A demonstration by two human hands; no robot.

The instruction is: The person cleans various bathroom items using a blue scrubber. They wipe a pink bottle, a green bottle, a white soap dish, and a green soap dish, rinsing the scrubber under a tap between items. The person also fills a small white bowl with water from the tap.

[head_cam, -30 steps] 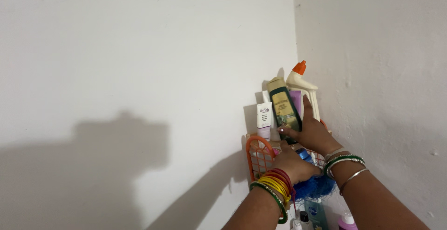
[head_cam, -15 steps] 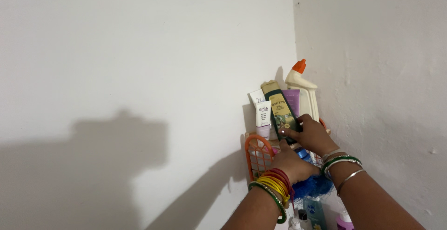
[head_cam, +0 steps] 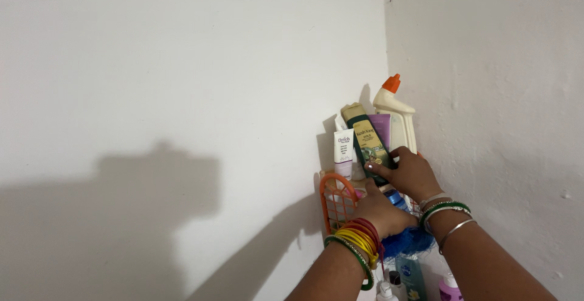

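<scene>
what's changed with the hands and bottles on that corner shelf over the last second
The right hand closed its raised finger around the dark green bottle, which tipped left and now leans that way, gripped near its base. The white tube looks slightly shifted. The left hand stayed on the orange rack; the white bottle with the orange cap and blue mesh sponge are as before.

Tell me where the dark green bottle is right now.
In the head view, the dark green bottle stands tilted in the orange corner rack, between the white tube and the white orange-capped bottle, held by the right hand.
</scene>
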